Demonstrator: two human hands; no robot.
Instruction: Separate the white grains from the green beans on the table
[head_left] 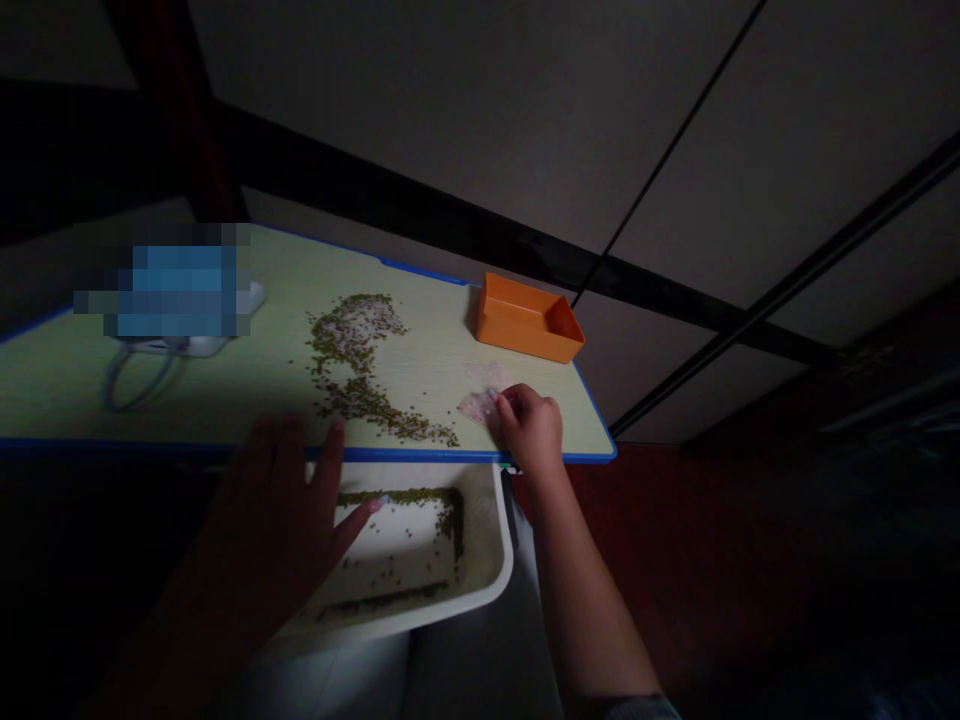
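A trail of small green beans (358, 375) lies scattered across a pale green table (225, 390) with a blue edge. My left hand (281, 510) is spread flat, fingers apart, over the table's near edge and a white tray (480, 590) held below it; beans line the tray's inner rim. My right hand (531, 425) is curled near the table's right corner, fingertips pinched at a small pale pinkish heap (476, 403), whose nature I cannot make out.
An orange rectangular box (529, 318) stands at the table's far right corner. A white object with a looped cable (142, 375) sits at the left. Tiled floor with dark lines lies beyond; the surroundings are dim.
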